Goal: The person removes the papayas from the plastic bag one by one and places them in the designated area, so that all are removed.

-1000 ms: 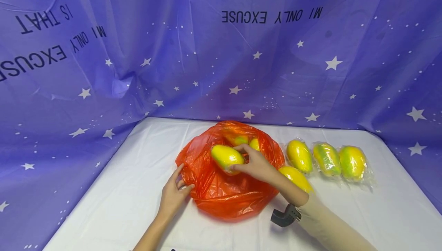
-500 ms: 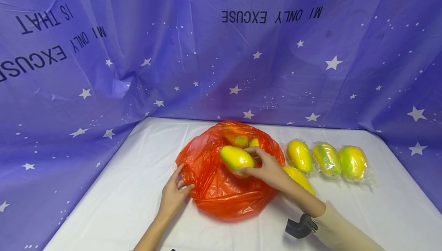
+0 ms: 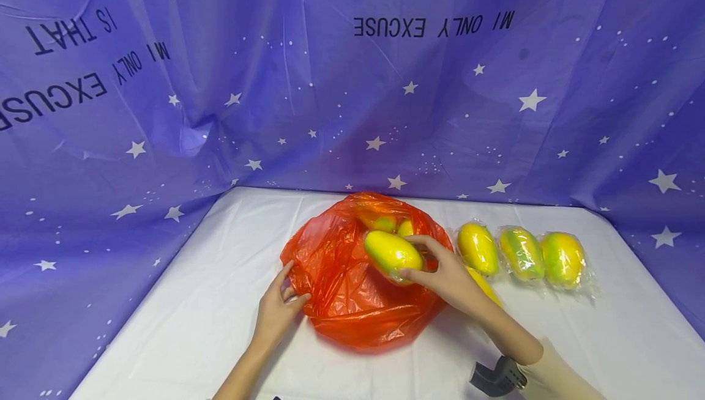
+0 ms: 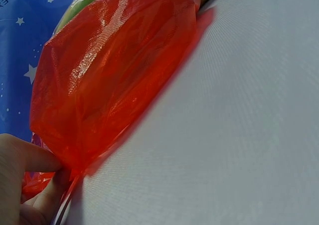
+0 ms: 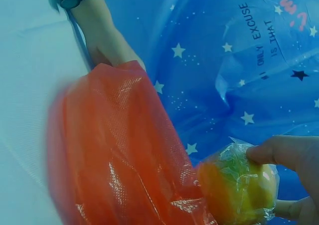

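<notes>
A yellow-green mango in clear wrap is gripped by my right hand, thumb on the near side and fingers on the far side. It hangs over the mouth of a red plastic bag. The right wrist view shows the wrapped mango beside the bag's wall. At the bag's left edge my left hand pinches the film between thumb and fingers; the left wrist view shows the gathered plastic there. Farther back in the bag lie more mangoes, partly covered by the red film.
Three wrapped mangoes lie in a row to the right of the bag on the white cloth. Another mango is partly hidden behind my right forearm. A purple star-patterned curtain closes off the back and sides.
My right hand has moved right with the mango, from the middle of the bag's opening toward its right side. The left hand and the bag have stayed in place.
</notes>
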A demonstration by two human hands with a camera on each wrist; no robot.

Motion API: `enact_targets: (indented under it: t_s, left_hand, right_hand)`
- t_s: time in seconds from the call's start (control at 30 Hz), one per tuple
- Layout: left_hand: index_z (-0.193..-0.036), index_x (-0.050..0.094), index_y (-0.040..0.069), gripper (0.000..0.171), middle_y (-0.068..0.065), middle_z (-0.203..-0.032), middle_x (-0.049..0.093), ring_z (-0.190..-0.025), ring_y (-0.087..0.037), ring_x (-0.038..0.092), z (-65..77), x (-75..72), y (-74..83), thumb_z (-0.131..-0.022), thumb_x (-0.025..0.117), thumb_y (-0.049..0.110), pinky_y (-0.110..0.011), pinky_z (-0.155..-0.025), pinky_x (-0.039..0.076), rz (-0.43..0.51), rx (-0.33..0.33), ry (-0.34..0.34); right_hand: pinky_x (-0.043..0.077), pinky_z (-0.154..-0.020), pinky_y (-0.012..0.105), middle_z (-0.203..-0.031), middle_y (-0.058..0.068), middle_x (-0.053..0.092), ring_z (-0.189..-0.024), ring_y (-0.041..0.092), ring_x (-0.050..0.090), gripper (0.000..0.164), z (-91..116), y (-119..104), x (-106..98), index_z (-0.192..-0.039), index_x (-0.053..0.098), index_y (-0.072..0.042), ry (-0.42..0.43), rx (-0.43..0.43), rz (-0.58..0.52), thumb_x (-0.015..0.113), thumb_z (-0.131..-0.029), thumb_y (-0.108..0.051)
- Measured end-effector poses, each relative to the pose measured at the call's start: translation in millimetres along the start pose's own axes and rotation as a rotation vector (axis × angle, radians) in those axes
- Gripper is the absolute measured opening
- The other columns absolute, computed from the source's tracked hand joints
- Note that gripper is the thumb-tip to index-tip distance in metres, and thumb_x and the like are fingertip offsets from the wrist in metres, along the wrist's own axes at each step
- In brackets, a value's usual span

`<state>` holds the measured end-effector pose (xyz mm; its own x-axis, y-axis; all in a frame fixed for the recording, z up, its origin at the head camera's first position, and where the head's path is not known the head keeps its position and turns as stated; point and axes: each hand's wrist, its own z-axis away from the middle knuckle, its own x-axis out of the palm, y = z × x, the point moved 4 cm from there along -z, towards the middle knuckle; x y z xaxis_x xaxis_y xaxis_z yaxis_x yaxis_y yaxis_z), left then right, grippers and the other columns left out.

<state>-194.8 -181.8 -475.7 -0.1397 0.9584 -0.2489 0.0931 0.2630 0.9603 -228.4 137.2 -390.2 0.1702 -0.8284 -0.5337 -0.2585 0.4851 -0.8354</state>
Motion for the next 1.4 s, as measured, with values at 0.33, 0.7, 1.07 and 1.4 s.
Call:
enact_targets:
  t_s: [0.33, 0.7, 1.07, 1.4]
  left_hand:
    - [-0.149, 0.033, 0.003, 0.079, -0.029, -0.136, 0.049, -0.1, -0.031, 0.066, 0.2, 1.3, -0.1, -0.081, 0.071, -0.006, -0.018, -0.076, 0.052, 0.007, -0.013, -0.005]
    - [-0.149, 0.034, 0.004, 0.078, -0.03, -0.131, 0.052, -0.101, -0.032, 0.066, -0.2, 2.6, -0.4, -0.081, 0.071, -0.007, -0.019, -0.076, 0.052, 0.016, -0.017, -0.002]
    - [-0.148, 0.035, 0.003, 0.078, -0.031, -0.123, 0.057, -0.098, -0.034, 0.067, -1.6, 3.4, -2.2, -0.079, 0.07, -0.009, -0.02, -0.073, 0.053, 0.001, -0.019, 0.009]
    - [-0.148, 0.035, 0.002, 0.078, -0.031, -0.127, 0.055, -0.099, -0.033, 0.066, -1.3, 1.9, -1.1, -0.08, 0.071, -0.008, -0.019, -0.074, 0.052, -0.003, -0.018, 0.008]
  right_hand:
    - [0.046, -0.093, 0.045, -0.127, -0.001, 0.058, -0.112, 0.023, 0.055, 0.057, 15.5, 2.9, -10.1, -0.131, 0.055, -0.025, 0.049, -0.014, -0.042, 0.079, -0.08, -0.035]
    - [0.047, -0.093, 0.047, -0.13, 0.007, 0.057, -0.112, 0.028, 0.057, 0.058, 31.3, 5.6, -18.6, -0.132, 0.053, -0.018, 0.103, 0.03, -0.056, 0.079, -0.081, -0.03]
    - [0.047, -0.092, 0.029, -0.131, 0.012, 0.056, -0.115, 0.028, 0.055, 0.059, 50.4, 15.5, -39.1, -0.135, 0.05, -0.011, 0.156, 0.025, -0.039, 0.076, -0.084, -0.024]
    - [0.048, -0.086, 0.023, -0.13, 0.015, 0.056, -0.115, 0.019, 0.054, 0.059, 57.8, 19.4, -54.3, -0.135, 0.046, -0.006, 0.188, 0.052, -0.026, 0.074, -0.086, -0.023]
